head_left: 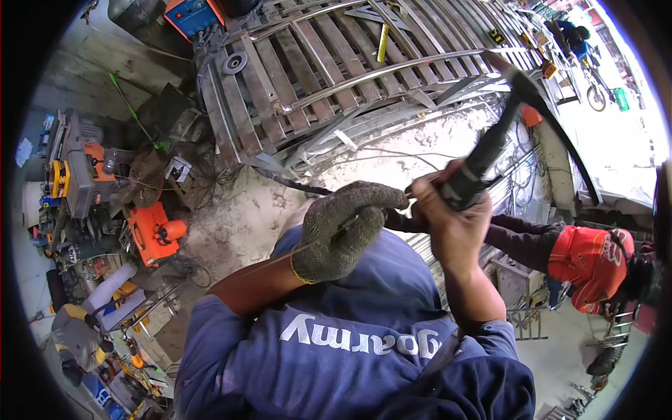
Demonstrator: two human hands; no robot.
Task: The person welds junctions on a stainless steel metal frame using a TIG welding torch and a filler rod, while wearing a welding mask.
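My left hand [343,227], in a grey knit glove, is closed in front of my chest around a thin rod [301,247] that slants down to the left. A dark piece [404,222] spans the gap between my hands. My bare right hand [451,217] grips the black handle of a hammer-like tool [483,150], raised to the right. Its head has a brownish point on one side and a long, curved black arm on the other. What the glove's fingers close on is partly hidden. A black cable [290,183] runs up to the glove.
A slatted metal bench [308,66] stands ahead, bearing a disc [235,63] and a yellow level [383,43]. An orange case [155,233] sits left near cluttered tools. A person in red [588,266] is at right; another person [78,339] is lower left.
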